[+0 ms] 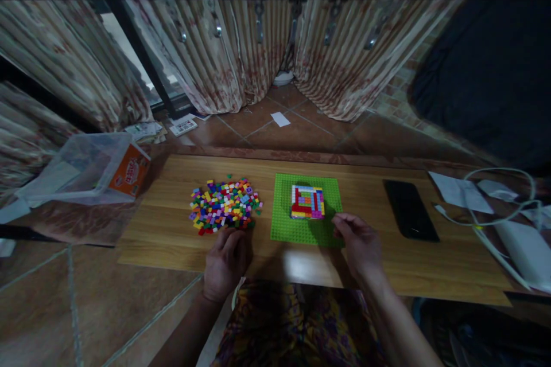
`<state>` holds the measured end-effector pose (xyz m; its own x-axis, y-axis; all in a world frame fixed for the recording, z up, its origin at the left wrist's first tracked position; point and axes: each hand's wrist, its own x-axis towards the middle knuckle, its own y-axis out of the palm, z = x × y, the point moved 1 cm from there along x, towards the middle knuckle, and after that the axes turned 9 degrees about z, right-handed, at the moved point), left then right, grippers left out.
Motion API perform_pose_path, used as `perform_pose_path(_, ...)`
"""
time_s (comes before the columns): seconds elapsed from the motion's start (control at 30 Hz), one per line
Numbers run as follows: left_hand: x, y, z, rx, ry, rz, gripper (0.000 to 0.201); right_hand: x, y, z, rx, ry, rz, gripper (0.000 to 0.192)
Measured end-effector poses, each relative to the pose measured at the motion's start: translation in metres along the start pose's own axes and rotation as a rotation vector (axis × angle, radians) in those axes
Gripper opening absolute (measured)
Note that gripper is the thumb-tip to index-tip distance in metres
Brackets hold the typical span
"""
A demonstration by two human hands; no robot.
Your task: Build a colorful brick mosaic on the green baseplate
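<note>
Brick mosaic (307,201) on green baseplate (305,229): piece-picking step in hand.

Mosaic sits at the far middle of the baseplate, mid-surface (172,241), partly filled in coloured rows. Right hand (359,243) at the plate's near right corner, fingers curled together; whether it grips a brick cannot be told. Left hand (226,258) rests knuckles-up, loosely closed, at the near edge of the loose brick pile (224,205), left of the plate. Judged next: a fine pinch on one brick, then stud-aligned placing. Black phone (410,209) lies right.

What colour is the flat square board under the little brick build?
Bright green baseplate, seen best in the head view, lying on the wooden table.
</note>
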<state>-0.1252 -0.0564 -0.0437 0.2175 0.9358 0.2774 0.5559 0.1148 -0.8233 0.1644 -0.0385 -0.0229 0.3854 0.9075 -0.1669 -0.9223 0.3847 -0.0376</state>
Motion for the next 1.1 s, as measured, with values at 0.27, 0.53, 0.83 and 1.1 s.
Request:
perform_pose_path(0.27, -0.002, 0.0, -0.002, -0.05, -0.018, 0.006, 0.013, -0.044, 0.04, 0.006, -0.208, -0.108, 0.246, 0.02)
perform_pose_path(0.53, -0.006, 0.002, -0.001, -0.051, -0.031, -0.004, 0.015, -0.062, 0.078, 0.001, -0.466, -0.233, 0.565, 0.016)
perform_pose_path(0.83, -0.005, 0.001, -0.001, -0.023, -0.006, 0.003, 0.015, -0.033, 0.119, -0.001, -0.764, -0.459, 0.516, 0.021)
perform_pose_path(1.1, -0.005, 0.002, 0.002, -0.012, 0.009, -0.008, 0.014, -0.013, 0.156, 0.003, -1.108, -0.499, 0.53, 0.018)
